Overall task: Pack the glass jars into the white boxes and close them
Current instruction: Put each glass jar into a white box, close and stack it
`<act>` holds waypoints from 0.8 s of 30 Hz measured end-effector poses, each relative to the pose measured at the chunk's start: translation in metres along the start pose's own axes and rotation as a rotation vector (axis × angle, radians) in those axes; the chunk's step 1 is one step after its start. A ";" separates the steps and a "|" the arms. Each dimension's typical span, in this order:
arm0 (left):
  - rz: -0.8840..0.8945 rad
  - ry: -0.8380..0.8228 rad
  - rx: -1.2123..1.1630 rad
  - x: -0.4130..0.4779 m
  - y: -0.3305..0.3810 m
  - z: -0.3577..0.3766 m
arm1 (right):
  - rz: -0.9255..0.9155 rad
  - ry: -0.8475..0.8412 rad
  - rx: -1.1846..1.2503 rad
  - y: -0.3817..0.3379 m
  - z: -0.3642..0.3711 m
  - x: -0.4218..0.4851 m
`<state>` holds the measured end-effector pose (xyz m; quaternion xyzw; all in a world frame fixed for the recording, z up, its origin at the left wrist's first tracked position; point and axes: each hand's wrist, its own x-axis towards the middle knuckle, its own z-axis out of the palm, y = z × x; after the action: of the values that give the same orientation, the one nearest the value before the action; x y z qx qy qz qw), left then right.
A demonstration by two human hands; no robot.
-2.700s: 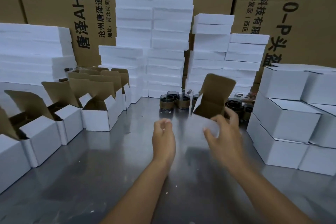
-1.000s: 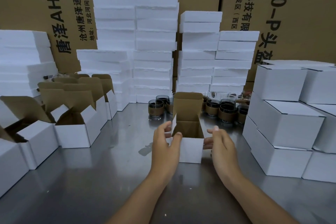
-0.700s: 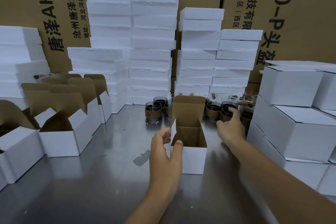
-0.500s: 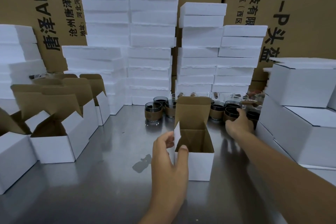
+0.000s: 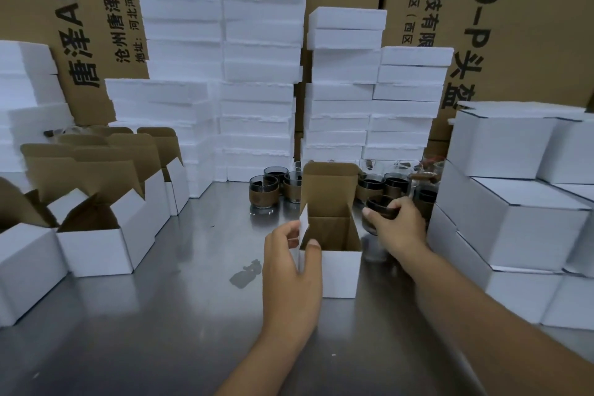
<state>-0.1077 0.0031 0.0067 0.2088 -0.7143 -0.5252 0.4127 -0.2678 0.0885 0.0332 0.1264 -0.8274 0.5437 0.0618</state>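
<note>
A small white box (image 5: 339,273) with a brown inside stands open in the middle of the steel table, its lid flap up. My left hand (image 5: 289,270) holds its left wall, thumb over the near rim. My right hand (image 5: 397,225) grips a glass jar (image 5: 374,207) with a brown band, just right of the box. Several more jars (image 5: 263,194) stand behind the box.
Open white boxes (image 5: 93,244) line the left side. Closed white boxes (image 5: 511,219) are stacked at the right, close to my right forearm. White foam slabs (image 5: 257,74) and large cardboard cartons rise along the back. The steel table (image 5: 160,331) lies bare in front.
The box was set upright on the table and my left hand stayed on it. My right hand reached back to the jars, took hold of one and drew it toward the box.
</note>
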 end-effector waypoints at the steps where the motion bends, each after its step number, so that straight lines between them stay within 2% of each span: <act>1: -0.003 -0.002 0.006 0.000 0.000 0.000 | -0.009 0.018 0.095 -0.007 -0.005 -0.008; 6: 0.017 -0.060 0.033 -0.004 0.002 -0.004 | -0.019 0.099 0.639 -0.046 -0.033 -0.055; 11: 0.025 -0.125 0.071 -0.011 0.007 -0.009 | 0.058 -0.051 0.973 -0.053 -0.049 -0.105; 14: 0.030 -0.088 0.064 -0.016 0.014 -0.015 | 0.084 -0.123 0.992 -0.046 -0.051 -0.123; 19: 0.142 -0.027 -0.049 -0.027 0.035 -0.026 | 0.086 -0.202 0.915 -0.034 -0.047 -0.139; 21: 0.144 -0.108 -0.133 -0.033 0.042 -0.027 | 0.072 -0.229 0.920 -0.033 -0.044 -0.143; 24: 0.107 -0.345 -0.213 -0.041 0.045 -0.023 | 0.045 -0.274 0.910 -0.032 -0.037 -0.147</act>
<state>-0.0595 0.0358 0.0356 0.0326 -0.7248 -0.6031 0.3315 -0.1186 0.1311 0.0412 0.1932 -0.5082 0.8305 -0.1215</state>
